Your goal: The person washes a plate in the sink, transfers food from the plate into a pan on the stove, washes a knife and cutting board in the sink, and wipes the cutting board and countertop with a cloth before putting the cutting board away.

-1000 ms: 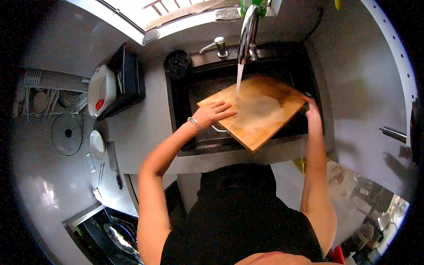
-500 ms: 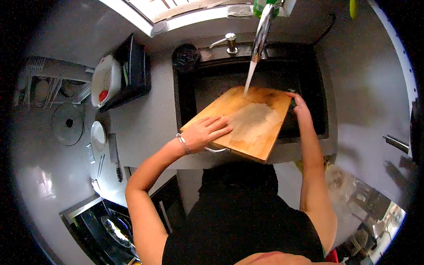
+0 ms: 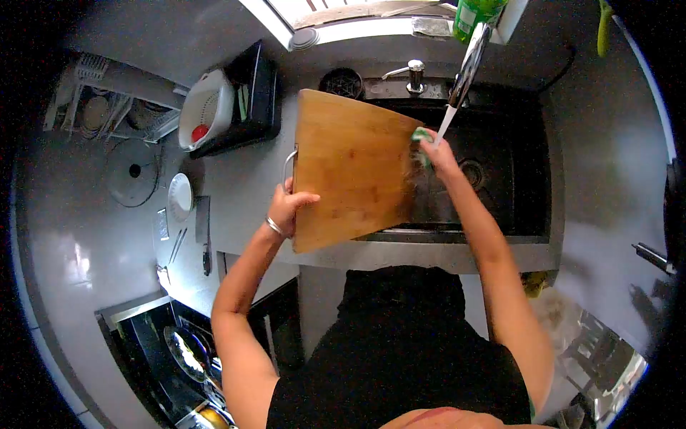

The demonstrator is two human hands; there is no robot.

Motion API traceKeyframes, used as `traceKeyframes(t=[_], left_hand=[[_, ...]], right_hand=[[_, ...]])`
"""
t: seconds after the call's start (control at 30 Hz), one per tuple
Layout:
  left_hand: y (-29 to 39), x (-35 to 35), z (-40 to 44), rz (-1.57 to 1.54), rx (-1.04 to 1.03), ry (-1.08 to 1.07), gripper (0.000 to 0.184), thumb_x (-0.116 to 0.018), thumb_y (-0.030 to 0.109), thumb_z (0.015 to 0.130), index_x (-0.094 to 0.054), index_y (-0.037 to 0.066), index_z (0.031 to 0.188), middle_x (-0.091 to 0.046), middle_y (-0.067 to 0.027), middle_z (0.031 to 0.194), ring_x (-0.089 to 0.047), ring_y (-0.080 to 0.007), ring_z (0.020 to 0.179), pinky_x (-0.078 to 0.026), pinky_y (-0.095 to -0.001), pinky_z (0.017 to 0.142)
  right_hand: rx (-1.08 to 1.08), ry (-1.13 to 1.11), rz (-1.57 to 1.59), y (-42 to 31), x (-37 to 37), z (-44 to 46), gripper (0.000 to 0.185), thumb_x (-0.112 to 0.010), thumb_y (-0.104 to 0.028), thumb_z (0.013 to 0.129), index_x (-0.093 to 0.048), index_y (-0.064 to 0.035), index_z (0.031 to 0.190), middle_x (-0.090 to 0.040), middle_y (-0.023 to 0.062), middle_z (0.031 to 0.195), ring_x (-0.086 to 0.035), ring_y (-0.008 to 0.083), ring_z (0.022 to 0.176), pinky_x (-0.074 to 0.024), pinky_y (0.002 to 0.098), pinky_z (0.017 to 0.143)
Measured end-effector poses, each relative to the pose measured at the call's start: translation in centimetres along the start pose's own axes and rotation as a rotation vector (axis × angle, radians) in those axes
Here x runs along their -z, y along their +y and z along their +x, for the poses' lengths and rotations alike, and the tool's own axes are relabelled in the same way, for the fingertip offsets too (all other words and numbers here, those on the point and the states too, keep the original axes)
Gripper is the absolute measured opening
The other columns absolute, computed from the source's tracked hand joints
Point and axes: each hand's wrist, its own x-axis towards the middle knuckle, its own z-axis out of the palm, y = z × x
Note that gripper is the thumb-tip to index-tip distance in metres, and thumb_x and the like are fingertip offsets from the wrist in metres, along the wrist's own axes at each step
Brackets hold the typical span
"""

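A wooden cutting board (image 3: 354, 168) is tilted up over the left part of the black sink (image 3: 493, 171). My left hand (image 3: 289, 207) grips its left edge just below the metal handle (image 3: 289, 169), thumb on the face. Near the board's upper right edge, my right hand (image 3: 437, 151) is closed on a green scrubber (image 3: 423, 135). Water (image 3: 446, 123) runs from the faucet (image 3: 471, 64) beside the right hand. The fingers of my left hand behind the board are hidden.
A soap dispenser (image 3: 415, 75) and a dark round strainer (image 3: 342, 84) stand behind the sink. On the left are a white basket (image 3: 207, 111) in a black rack, a white plate (image 3: 181, 196) and a knife (image 3: 207, 261). A green bottle (image 3: 477, 16) is by the window.
The board has moved left and turned up, out of the water stream, showing another face. My left hand has shifted to the handle side. My right hand has moved left with the scrubber.
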Motion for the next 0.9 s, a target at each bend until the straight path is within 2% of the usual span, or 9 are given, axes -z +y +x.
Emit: traceKeyframes(t=[0.1, 0.2, 0.3, 0.37, 0.57, 0.6, 0.63, 0.7, 0.9], left_hand=[[-3.2, 1.2, 2.0, -0.288, 0.123, -0.007, 0.045, -0.054, -0.003, 0.064, -0.051, -0.002, 0.109, -0.059, -0.0153, 0.098, -0.061, -0.0279, 0.084, -0.052, -0.0391, 0.077], [-5.6, -0.4, 2.9, -0.514, 0.143, -0.018, 0.044, -0.049, -0.004, 0.063, -0.05, -0.003, 0.107, -0.058, -0.0159, 0.098, -0.06, -0.0291, 0.085, -0.051, -0.0407, 0.078], [-5.9, -2.5, 1.9, -0.572, 0.128, -0.045, 0.046, -0.048, -0.004, 0.062, -0.05, -0.004, 0.107, -0.058, -0.0153, 0.097, -0.059, -0.029, 0.086, -0.05, -0.0411, 0.079], [-6.4, -2.3, 1.3, -0.546, 0.107, -0.015, 0.047, -0.047, -0.004, 0.061, -0.05, -0.004, 0.108, -0.058, -0.0155, 0.098, -0.059, -0.0286, 0.086, -0.05, -0.0409, 0.079], [-5.9, 1.4, -3.6, -0.59, 0.117, 0.028, 0.053, -0.048, 0.0, 0.059, -0.045, -0.005, 0.112, -0.054, -0.0167, 0.101, -0.055, -0.0322, 0.092, -0.047, -0.0459, 0.082], [-5.3, 1.8, -4.6, -0.616, 0.121, 0.049, 0.052, -0.048, -0.001, 0.059, -0.046, -0.005, 0.11, -0.055, -0.0163, 0.1, -0.056, -0.0314, 0.09, -0.048, -0.0445, 0.08], [-5.1, 2.5, -5.5, -0.644, 0.123, 0.072, 0.05, -0.049, -0.002, 0.058, -0.047, -0.004, 0.109, -0.055, -0.0159, 0.098, -0.056, -0.0306, 0.089, -0.049, -0.0431, 0.079], [-5.3, 4.9, -6.8, -0.682, 0.121, 0.08, 0.052, -0.049, -0.001, 0.059, -0.046, -0.005, 0.111, -0.055, -0.0162, 0.099, -0.055, -0.0313, 0.09, -0.048, -0.0439, 0.081], [-7.8, 13.9, -9.9, -0.819, 0.078, 0.112, 0.056, -0.049, 0.0, 0.06, -0.043, -0.005, 0.115, -0.054, -0.017, 0.104, -0.054, -0.0321, 0.095, -0.045, -0.0459, 0.087]], right_hand=[[0.446, -0.034, -0.232, -1.1, -3.3, -3.1, 0.037, -0.058, -0.014, 0.081, -0.055, -0.0133, 0.118, -0.053, 0.0053, 0.092, -0.05, 0.014, 0.075, -0.0429, 0.0272, 0.068], [0.654, 0.083, -0.449, -5.6, -9.4, -9.1, 0.036, -0.062, -0.016, 0.076, -0.057, -0.0158, 0.111, -0.046, 0.0141, 0.089, -0.048, 0.028, 0.084, -0.0421, 0.0348, 0.076], [0.82, -0.116, -0.468, -8.3, -13.0, -13.3, 0.037, -0.061, -0.017, 0.08, -0.055, -0.0149, 0.117, -0.045, 0.0127, 0.089, -0.05, 0.0259, 0.08, -0.0426, 0.0349, 0.07], [0.831, -0.02, -0.529, -7.1, -13.6, -12.9, 0.034, -0.059, -0.017, 0.081, -0.056, -0.0142, 0.115, -0.045, 0.0123, 0.086, -0.049, 0.0265, 0.079, -0.0419, 0.0352, 0.068], [0.631, 0.378, -0.784, -0.2, -5.6, -5.6, 0.025, -0.055, -0.015, 0.083, -0.062, -0.0152, 0.107, -0.047, 0.0137, 0.079, -0.049, 0.0268, 0.07, -0.0399, 0.0372, 0.062], [0.488, 0.406, -0.681, 1.5, -3.6, -4.6, 0.025, -0.055, -0.014, 0.082, -0.062, -0.013, 0.106, -0.05, 0.0161, 0.082, -0.052, 0.028, 0.075, -0.0419, 0.0377, 0.067], [0.074, 0.313, -0.553, 3.2, -1.3, -3.0, 0.027, -0.055, -0.014, 0.081, -0.061, -0.0087, 0.107, -0.054, 0.0194, 0.083, -0.056, 0.0306, 0.078, -0.0434, 0.0388, 0.07], [0.258, 0.379, -0.815, 7.0, 2.4, -2.1, 0.028, -0.054, -0.014, 0.082, -0.059, -0.003, 0.107, -0.06, 0.022, 0.088, -0.058, 0.0336, 0.078, -0.0443, 0.04, 0.069], [0.128, 0.376, -0.66, 8.0, 5.4, -4.5, 0.035, -0.049, -0.024, 0.089, -0.052, -0.0047, 0.118, -0.054, 0.0129, 0.118, -0.052, 0.028, 0.107, -0.042, 0.0376, 0.087]])
